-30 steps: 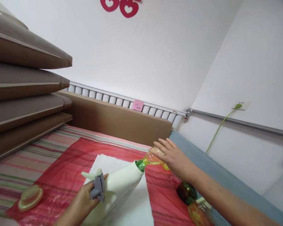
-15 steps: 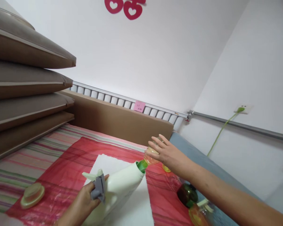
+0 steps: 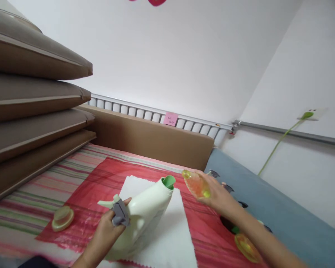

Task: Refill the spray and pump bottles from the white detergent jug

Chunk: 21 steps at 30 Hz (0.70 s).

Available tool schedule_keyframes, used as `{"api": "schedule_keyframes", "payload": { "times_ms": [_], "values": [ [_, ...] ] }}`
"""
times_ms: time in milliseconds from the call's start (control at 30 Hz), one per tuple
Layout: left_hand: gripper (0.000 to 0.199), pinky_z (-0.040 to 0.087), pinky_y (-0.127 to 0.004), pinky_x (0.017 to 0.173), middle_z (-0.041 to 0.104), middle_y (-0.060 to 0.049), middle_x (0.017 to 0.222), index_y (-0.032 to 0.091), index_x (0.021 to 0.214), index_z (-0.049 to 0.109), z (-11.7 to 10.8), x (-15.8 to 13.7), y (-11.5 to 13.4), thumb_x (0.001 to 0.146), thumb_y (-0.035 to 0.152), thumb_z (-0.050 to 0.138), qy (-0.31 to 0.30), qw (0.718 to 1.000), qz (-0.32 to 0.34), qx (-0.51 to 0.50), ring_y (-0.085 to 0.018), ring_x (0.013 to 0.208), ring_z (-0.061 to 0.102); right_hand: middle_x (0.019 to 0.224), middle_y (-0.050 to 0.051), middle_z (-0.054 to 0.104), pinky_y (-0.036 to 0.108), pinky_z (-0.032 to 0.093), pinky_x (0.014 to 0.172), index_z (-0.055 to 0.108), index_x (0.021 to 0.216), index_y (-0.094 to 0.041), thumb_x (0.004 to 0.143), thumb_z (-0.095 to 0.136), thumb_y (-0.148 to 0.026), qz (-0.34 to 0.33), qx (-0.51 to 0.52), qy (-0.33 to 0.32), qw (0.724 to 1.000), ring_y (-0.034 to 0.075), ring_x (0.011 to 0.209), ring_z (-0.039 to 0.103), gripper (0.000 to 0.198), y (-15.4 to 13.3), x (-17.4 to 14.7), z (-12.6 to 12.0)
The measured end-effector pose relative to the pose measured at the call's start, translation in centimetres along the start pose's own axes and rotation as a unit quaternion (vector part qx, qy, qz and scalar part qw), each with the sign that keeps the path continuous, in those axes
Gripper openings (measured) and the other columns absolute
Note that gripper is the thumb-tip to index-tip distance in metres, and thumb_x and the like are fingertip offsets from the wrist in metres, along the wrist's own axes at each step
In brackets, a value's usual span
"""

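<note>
My left hand (image 3: 111, 227) is closed round the grey handle of a pale green jug (image 3: 147, 212). The jug leans to the upper right, and a green piece (image 3: 169, 181) shows at its mouth. My right hand (image 3: 219, 193) grips a see-through yellow-orange vessel (image 3: 195, 184), narrow at its left end, apart from the jug and to its right. Part of that vessel is hidden by the fingers. A round pale green lid (image 3: 63, 218) lies at the left on a red plastic sheet (image 3: 92, 186). Beneath the jug is a white cloth (image 3: 174, 238).
Near my right forearm lie another yellow-orange vessel (image 3: 247, 247) and a partly hidden dark object (image 3: 226, 223). Brown cushions (image 3: 39, 100) are stacked at the left. A brown board (image 3: 145, 139) stands before the radiator (image 3: 141, 116), with a blue-grey panel (image 3: 257, 201) at the right.
My right hand has drawn the vessel away from the jug's mouth to the right, turning it. The green piece now shows more clearly. My left hand keeps its grip, and the view has shifted slightly.
</note>
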<state>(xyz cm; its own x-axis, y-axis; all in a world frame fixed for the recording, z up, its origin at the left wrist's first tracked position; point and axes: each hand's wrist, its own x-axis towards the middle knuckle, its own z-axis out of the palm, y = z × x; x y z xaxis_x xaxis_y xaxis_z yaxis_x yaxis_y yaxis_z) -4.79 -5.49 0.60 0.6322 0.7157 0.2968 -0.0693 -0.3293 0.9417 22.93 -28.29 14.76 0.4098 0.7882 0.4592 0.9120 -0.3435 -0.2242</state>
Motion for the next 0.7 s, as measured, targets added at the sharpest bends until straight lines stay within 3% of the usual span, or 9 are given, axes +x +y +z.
{"api": "schedule_keyframes", "payload": {
  "times_ms": [67, 100, 233, 333, 533, 700],
  "values": [
    [0.053, 0.054, -0.029, 0.08, 0.073, -0.01, 0.107, 0.013, 0.115, 0.066, -0.3, 0.2, 0.4, 0.064, 0.025, 0.064, 0.016, 1.0, -0.007, -0.003, -0.025, 0.09, 0.068, 0.125, 0.014, 0.057, 0.051, 0.048, 0.093, 0.034, 0.132, -0.021, 0.07, 0.06, -0.027, 0.063, 0.052, 0.031, 0.996, 0.031, 0.112, 0.058, 0.067, 1.1, -3.2, 4.8],
    [0.053, 0.054, -0.029, 0.081, 0.072, -0.01, 0.108, 0.013, 0.116, 0.065, -0.3, 0.4, 0.6, 0.065, 0.026, 0.065, 0.021, 1.0, -0.007, -0.006, -0.025, 0.091, 0.068, 0.124, 0.012, 0.059, 0.049, 0.05, 0.092, 0.034, 0.131, -0.025, 0.071, 0.06, -0.026, 0.129, 0.142, 0.101, 0.976, 0.03, 0.111, 0.059, 0.065, 1.3, -4.8, 7.4],
    [0.052, 0.055, -0.027, 0.077, 0.072, -0.01, 0.107, 0.012, 0.116, 0.064, 0.4, 1.4, 0.8, 0.066, 0.026, 0.065, 0.037, 0.999, 0.009, -0.017, -0.022, 0.085, 0.068, 0.122, 0.014, 0.059, 0.045, 0.054, 0.087, 0.027, 0.131, -0.025, 0.079, 0.054, -0.03, 0.208, 0.214, 0.127, 0.946, 0.029, 0.108, 0.062, 0.058, 0.4, -10.4, 16.9],
    [0.05, 0.055, -0.028, 0.073, 0.074, -0.011, 0.097, 0.011, 0.114, 0.065, 0.7, 1.7, -0.6, 0.067, 0.027, 0.065, 0.053, 0.998, 0.0, -0.016, -0.021, 0.078, 0.069, 0.125, 0.017, 0.056, 0.047, 0.053, 0.09, 0.022, 0.132, -0.023, 0.082, 0.052, -0.036, 0.255, 0.242, 0.146, 0.925, 0.031, 0.113, 0.058, 0.06, -0.3, -12.7, 21.4],
    [0.054, 0.055, -0.033, 0.083, 0.073, -0.013, 0.104, 0.011, 0.113, 0.064, -0.6, 1.4, -3.9, 0.066, 0.036, 0.071, 0.086, 0.995, -0.032, -0.027, -0.027, 0.093, 0.069, 0.133, 0.018, 0.047, 0.053, 0.045, 0.098, 0.021, 0.132, -0.024, 0.076, 0.056, -0.044, 0.288, 0.262, 0.17, 0.905, 0.037, 0.122, 0.049, 0.07, 0.9, -14.5, 25.0],
    [0.051, 0.054, -0.035, 0.089, 0.071, -0.013, 0.11, 0.013, 0.112, 0.064, -0.8, 0.7, -3.5, 0.067, 0.036, 0.071, 0.064, 0.996, -0.052, -0.031, -0.029, 0.102, 0.067, 0.131, 0.019, 0.049, 0.057, 0.045, 0.094, 0.024, 0.135, -0.022, 0.073, 0.058, -0.046, 0.294, 0.249, 0.162, 0.908, 0.041, 0.118, 0.051, 0.074, 1.5, -15.2, 25.3]
  ]
}}
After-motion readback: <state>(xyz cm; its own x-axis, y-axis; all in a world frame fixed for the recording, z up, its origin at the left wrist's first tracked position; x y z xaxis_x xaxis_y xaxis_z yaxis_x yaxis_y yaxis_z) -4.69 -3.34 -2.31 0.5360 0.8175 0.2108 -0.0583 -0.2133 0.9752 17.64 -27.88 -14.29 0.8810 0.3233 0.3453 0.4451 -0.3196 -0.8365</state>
